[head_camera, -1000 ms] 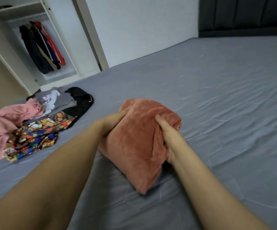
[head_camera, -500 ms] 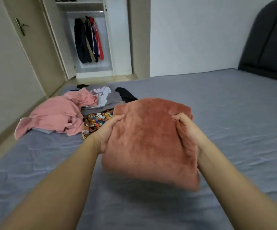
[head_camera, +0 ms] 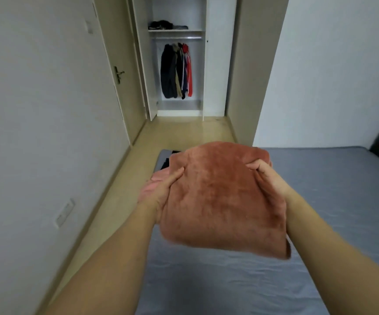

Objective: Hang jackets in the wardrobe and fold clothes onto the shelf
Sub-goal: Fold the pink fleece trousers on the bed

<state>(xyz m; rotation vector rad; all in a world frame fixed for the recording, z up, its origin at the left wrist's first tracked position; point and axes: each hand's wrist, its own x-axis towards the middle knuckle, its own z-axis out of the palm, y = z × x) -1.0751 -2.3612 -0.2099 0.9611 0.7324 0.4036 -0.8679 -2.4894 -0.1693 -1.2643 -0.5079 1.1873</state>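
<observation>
Folded garment (head_camera: 222, 201) now raised wardrobeward (head_camera: 179, 64).

Folded rust fleece garment (head_camera: 222, 201), held above bed (head_camera: 320, 201)

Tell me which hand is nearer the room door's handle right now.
Left. The left hand holds the folded rust garment on its door-side edge, below the door handle; the right hand has its grip on the far edge.

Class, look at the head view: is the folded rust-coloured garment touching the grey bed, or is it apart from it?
Apart. The head view shows the folded rust-coloured garment held up by the left hand and right hand, with bare grey bed showing beneath its lower edge.
</observation>
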